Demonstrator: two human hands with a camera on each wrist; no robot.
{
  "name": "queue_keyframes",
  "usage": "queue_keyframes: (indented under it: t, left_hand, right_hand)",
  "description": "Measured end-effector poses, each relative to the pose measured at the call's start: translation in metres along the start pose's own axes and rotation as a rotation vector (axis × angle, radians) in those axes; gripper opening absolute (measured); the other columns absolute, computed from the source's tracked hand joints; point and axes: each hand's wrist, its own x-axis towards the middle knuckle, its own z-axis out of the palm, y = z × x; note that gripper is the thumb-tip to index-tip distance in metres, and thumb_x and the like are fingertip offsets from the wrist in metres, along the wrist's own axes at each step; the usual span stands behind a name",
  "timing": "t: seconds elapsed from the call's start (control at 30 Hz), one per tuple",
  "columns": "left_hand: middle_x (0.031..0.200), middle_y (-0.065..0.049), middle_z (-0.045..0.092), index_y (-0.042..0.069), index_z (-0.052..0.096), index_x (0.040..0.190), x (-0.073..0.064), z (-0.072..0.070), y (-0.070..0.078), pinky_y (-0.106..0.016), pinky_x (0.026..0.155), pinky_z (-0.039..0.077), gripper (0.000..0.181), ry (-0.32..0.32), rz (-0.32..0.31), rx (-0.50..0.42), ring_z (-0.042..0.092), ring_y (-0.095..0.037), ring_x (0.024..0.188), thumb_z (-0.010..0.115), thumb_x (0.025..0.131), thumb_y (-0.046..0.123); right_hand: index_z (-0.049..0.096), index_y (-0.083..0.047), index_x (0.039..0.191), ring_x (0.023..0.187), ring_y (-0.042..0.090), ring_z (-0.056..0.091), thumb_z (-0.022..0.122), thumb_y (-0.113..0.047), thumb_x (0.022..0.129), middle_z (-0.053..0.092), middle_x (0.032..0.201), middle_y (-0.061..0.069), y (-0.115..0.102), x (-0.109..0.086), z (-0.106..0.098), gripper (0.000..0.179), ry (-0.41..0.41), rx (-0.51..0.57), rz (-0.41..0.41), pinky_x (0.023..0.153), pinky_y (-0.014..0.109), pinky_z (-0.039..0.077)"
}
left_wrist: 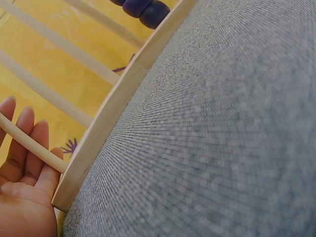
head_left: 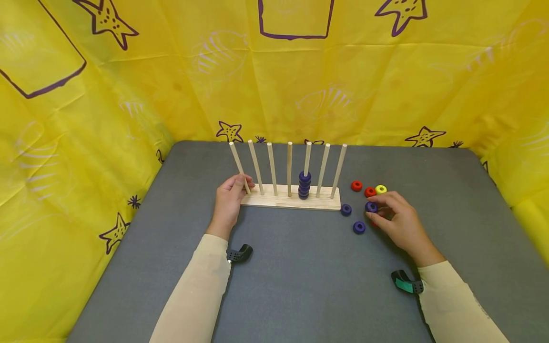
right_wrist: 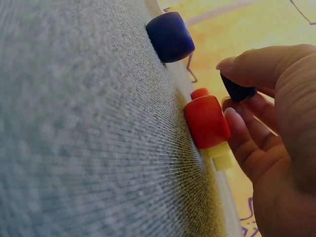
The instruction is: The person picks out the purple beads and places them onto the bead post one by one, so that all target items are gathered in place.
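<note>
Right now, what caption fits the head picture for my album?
Left hand at the peg rack, right hand pinching a blue bead.

The right hand (head_left: 399, 223) hid most of a red ring (head_left: 375, 224). In the left wrist view, the top edge cut the blue stack (left_wrist: 137, 7) short.

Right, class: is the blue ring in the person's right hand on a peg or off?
Off: the right hand pinches the blue ring to the right of the wooden rack, clear of every peg.
</note>
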Motion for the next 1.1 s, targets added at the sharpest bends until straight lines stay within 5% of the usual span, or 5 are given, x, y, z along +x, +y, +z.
queue_keyframes:
  t: [1.1]
  left_hand:
    - [0.101,-0.013,0.071,-0.017,0.068,0.116,-0.001,0.0,-0.001,-0.041,0.102,0.054,0.047,-0.002,0.006,0.003,0.069,-0.025,0.104,0.059,0.115,0.03]
  right_hand:
    - [0.075,0.005,0.119,0.093,0.006,0.063,0.09,0.017,0.081,0.067,0.115,0.015,-0.019,0.006,0.0,0.043,0.04,0.087,-0.027,0.081,0.009,0.052]
